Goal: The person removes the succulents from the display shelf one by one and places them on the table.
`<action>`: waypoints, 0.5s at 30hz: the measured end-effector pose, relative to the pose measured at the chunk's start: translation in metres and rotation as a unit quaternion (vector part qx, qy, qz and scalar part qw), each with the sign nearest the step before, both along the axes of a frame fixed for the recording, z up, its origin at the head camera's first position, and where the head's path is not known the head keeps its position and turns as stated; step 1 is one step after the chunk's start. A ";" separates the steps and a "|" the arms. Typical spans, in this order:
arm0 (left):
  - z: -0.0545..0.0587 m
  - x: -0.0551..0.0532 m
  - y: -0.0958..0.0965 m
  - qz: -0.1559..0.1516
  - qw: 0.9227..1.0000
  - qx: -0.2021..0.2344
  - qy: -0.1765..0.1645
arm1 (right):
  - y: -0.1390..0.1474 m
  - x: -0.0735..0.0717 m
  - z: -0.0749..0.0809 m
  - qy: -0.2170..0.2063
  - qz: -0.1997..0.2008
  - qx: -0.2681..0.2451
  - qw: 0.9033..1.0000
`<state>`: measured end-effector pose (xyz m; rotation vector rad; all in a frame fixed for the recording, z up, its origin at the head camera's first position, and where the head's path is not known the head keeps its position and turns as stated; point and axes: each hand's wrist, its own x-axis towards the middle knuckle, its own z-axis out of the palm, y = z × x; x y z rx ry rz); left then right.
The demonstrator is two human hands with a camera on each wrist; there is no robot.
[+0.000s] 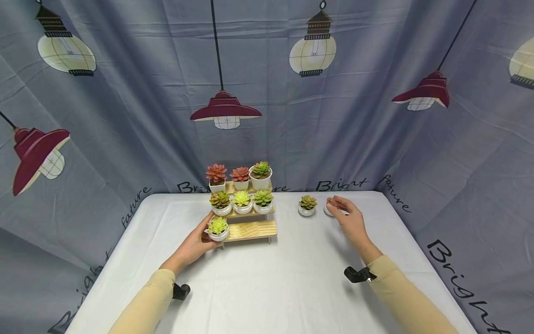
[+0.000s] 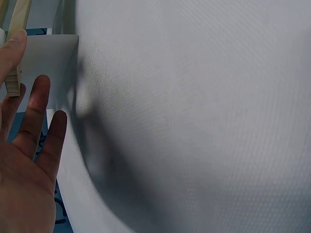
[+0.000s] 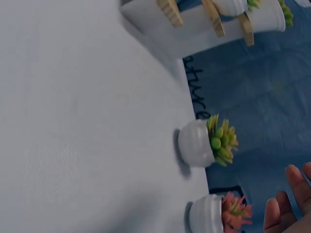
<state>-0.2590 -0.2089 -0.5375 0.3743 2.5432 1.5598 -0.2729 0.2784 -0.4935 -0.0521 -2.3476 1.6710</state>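
Note:
At the left end of the lowest shelf of a wooden stand (image 1: 252, 230), my left hand (image 1: 195, 248) holds a small white pot with a yellow-green succulent (image 1: 218, 225). Its thumb is on the front side; in the left wrist view the other fingers (image 2: 36, 116) extend past the plank's end. Over on the right, my right hand (image 1: 349, 222) reaches over a white pot with a reddish succulent (image 3: 206, 213), partly covered by the fingers in the head view. Those fingers (image 3: 299, 187) are extended and apart from the plant in the right wrist view.
A green succulent in a white pot (image 1: 306, 206) stands left of the reddish one. The stand's upper two shelves carry several potted succulents, red ones (image 1: 216, 174) and green ones (image 1: 263, 198). A grey curtain (image 1: 333, 139) hangs behind the white table (image 1: 292, 287).

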 end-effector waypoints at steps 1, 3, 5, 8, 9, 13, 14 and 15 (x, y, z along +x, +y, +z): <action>0.000 0.000 0.000 0.002 1.000 -0.001 -0.003 | -0.002 0.001 0.001 0.005 0.006 0.008 1.000; 0.001 0.000 0.000 0.004 1.000 -0.006 -0.007 | -0.008 0.004 0.003 0.012 0.015 0.018 1.000; 0.001 0.000 0.000 0.009 1.000 -0.009 -0.012 | -0.014 0.006 0.006 0.019 0.027 0.027 0.999; 0.001 0.000 0.000 0.009 1.000 -0.010 -0.012 | -0.023 0.011 0.010 0.028 0.049 0.027 0.998; 0.001 0.000 0.000 0.010 1.000 -0.009 -0.014 | -0.028 0.013 0.014 0.024 0.058 0.025 0.998; 0.000 -0.001 0.000 0.007 1.000 -0.008 -0.008 | -0.044 0.024 0.022 0.028 0.095 0.039 0.994; -0.001 -0.001 0.001 0.008 1.000 -0.008 -0.009 | -0.048 0.026 0.022 0.031 0.104 0.045 0.993; -0.001 -0.001 0.001 0.008 1.000 -0.008 -0.009 | -0.052 0.028 0.023 0.032 0.113 0.048 0.992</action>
